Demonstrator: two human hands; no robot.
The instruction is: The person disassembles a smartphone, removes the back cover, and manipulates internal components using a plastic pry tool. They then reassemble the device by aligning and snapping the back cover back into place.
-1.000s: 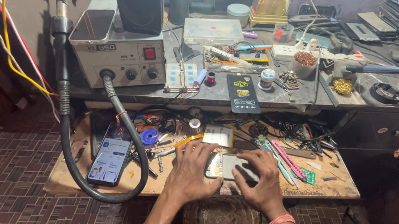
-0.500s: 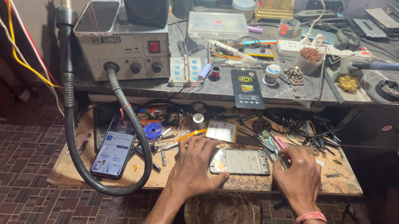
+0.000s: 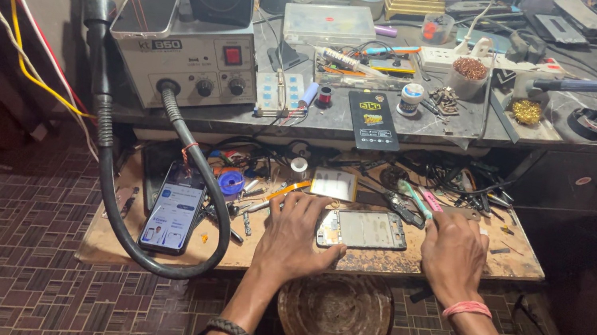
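Wooden board (image 3: pixel 140 246) under us carries the opened phone frame (image 3: pixel 362 229) near its front edge. Our left hand (image 3: pixel 297 233) lies flat, pinning the frame's left end; our right hand (image 3: pixel 454 250) rests open beside it, reaching toward the tools (image 3: pixel 414 199), holding nothing.

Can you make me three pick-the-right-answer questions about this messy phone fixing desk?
1. Where does the opened phone lie?
A. between the two hands
B. on the grey machine
C. on the floor

2. What colour is the band on the right wrist?
A. green
B. pink
C. blue

3. Is the screen of the phone inside the hose loop lit?
A. dark
B. lit
C. covered

Answers: 1 A, the left hand touches its edge and the right hand rests beside it; 2 B, it looks pink; 3 B, its screen glows white.
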